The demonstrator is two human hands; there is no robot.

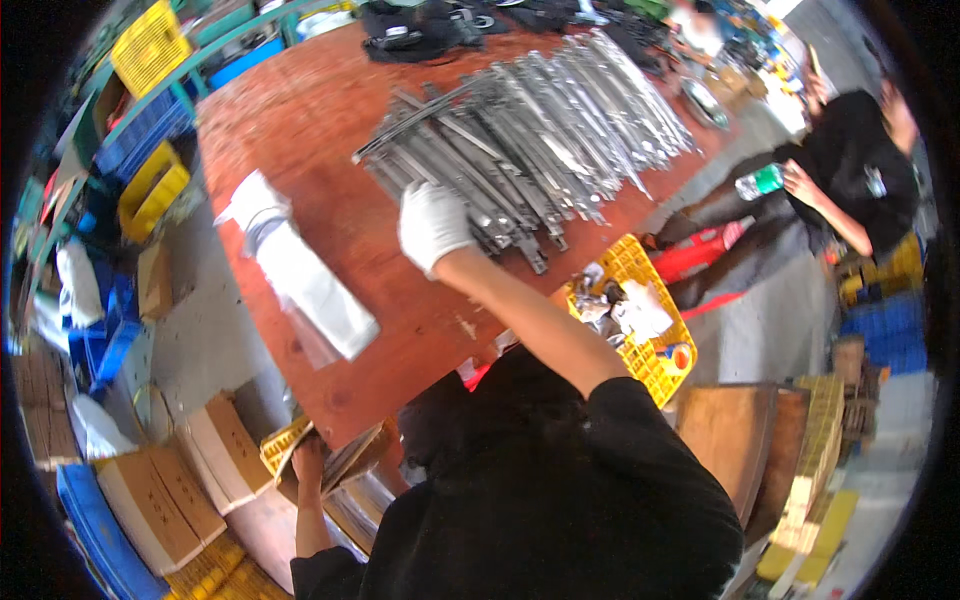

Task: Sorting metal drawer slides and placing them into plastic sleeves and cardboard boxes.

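Slender silvery-grey metal strips lay beyond and right of the white-gloved right hand; it was partly curled at their near edge; could not tell whether grasping.

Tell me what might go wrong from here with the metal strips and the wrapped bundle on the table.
The metal strips overlap, some lying crosswise, so moving one at the right hand could drag others along. Strips near the right side of the red table might slide off if pushed. The white wrapped bundle lies near the left edge and could be knocked down.
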